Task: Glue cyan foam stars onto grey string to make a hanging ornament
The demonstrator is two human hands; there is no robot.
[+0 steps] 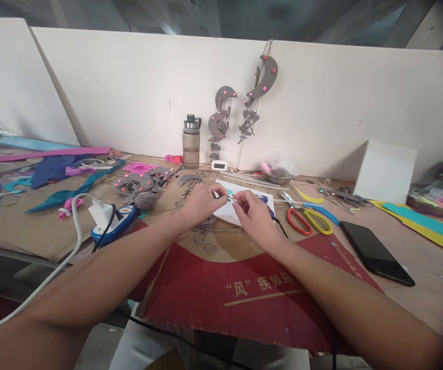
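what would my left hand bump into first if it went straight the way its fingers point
Probably your right hand, its fingertips close by over the white sheet, though depth is hard to judge.

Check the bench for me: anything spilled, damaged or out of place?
No spill or damage shows. The blue power strip sits askew near the table's front edge, and the white charger's cable hangs over that edge, where it could snag.

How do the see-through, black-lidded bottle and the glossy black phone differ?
The see-through, black-lidded bottle stands upright; the glossy black phone lies flat. The bottle is at the back by the tall white board; the phone is nearer the person. The bottle is partly filled. Neither is being held.
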